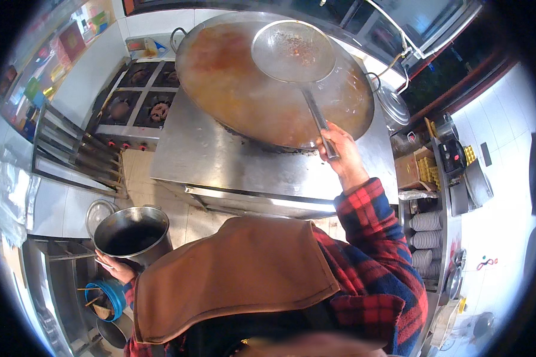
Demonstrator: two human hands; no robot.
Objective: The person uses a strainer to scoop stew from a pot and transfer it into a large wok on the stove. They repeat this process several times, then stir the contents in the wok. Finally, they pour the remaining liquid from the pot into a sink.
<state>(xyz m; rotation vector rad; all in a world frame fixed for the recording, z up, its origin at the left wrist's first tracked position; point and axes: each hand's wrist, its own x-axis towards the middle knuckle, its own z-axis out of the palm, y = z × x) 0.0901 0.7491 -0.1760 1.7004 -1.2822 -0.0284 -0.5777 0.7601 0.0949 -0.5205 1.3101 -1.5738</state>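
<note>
My right hand grips the dark handle of a large round mesh skimmer. Small dark and reddish bits lie on its mesh. The skimmer is over a very large wok of steaming brown-orange broth, set in a stainless steel stove top. At the lower left, my left hand is by the side of a deep metal pot with a dark inside. Something thin and pale shows at that hand's fingers; whether they grip it or the pot is unclear. A brown apron covers my front.
A gas stove with several burners stands left of the wok, near a slatted metal rack. A blue bucket is at the lower left. Shelves with stacked plates and a cardboard box line the right. A lidded pot stands beyond the wok.
</note>
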